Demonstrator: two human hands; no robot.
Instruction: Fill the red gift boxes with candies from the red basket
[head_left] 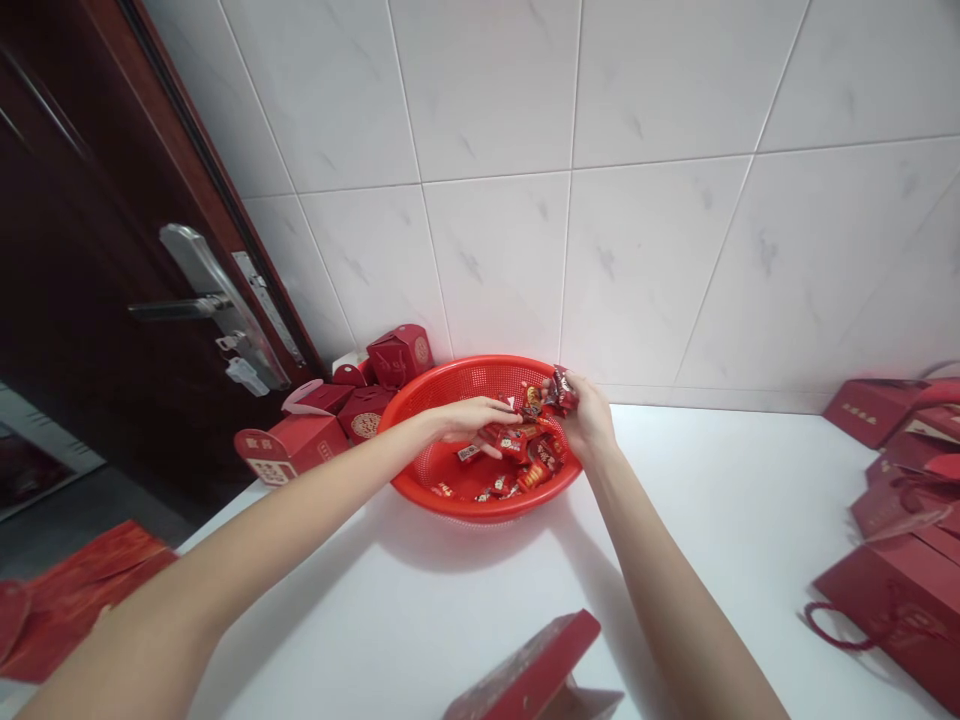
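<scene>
A red plastic basket (480, 510) with mesh sides stands on the white table and holds several wrapped candies (514, 443), mostly red. Inside it, my left hand (469, 420) reaches over the candies with its fingers stretched out and its thumb apart, touching the pile. At the right rim, my right hand (589, 412) is closed on a dark red wrapped candy (564, 388). The palm side of that hand is hidden. Close to me, an upright red paper box (525, 670) is cut off by the bottom edge.
Small red gift boxes (307, 440) crowd the table left of the basket. Red gift bags (900, 590) stand along the right edge. A tiled wall (495, 260) rises behind, and a dark door with a metal handle (180, 308) is on the left.
</scene>
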